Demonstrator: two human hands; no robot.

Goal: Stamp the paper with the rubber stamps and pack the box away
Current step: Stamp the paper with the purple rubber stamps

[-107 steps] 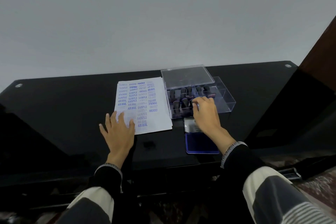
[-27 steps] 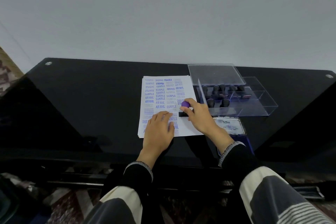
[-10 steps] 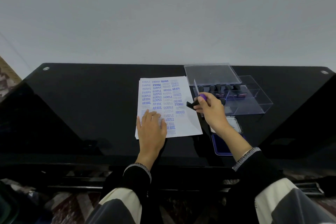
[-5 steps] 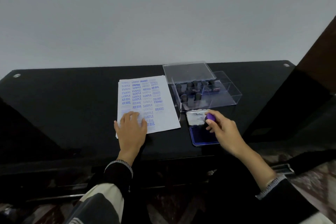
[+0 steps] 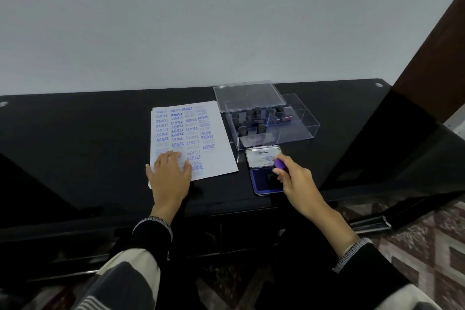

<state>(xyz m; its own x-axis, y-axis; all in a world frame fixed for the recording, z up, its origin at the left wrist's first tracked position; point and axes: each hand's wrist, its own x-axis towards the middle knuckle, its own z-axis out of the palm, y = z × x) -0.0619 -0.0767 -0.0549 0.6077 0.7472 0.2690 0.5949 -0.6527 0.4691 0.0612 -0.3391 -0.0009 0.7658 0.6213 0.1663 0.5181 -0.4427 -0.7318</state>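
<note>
A white paper (image 5: 214, 131) covered with blue stamped words lies on the black glass table (image 5: 75, 138). My left hand (image 5: 169, 175) lies flat on the paper's near left corner, fingers spread. To the right, my right hand (image 5: 293, 178) grips a purple-handled stamp (image 5: 278, 164) and holds its base down on the blue ink pad (image 5: 261, 181). The pad's hinged lid (image 5: 261, 157) lies open behind it. A clear plastic box (image 5: 297, 131) with several dark stamps (image 5: 242, 130) stands further back, its clear lid (image 5: 247, 98) resting behind it.
A brown wooden edge (image 5: 432, 58) rises at the right, beside the table's right end. A plain grey wall (image 5: 201, 20) stands behind the table. Patterned carpet (image 5: 422, 246) shows at the lower right.
My right hand carried the purple stamp from the paper across to the ink pad and now presses it there. The left hand stays on the paper. The view shifted right.
</note>
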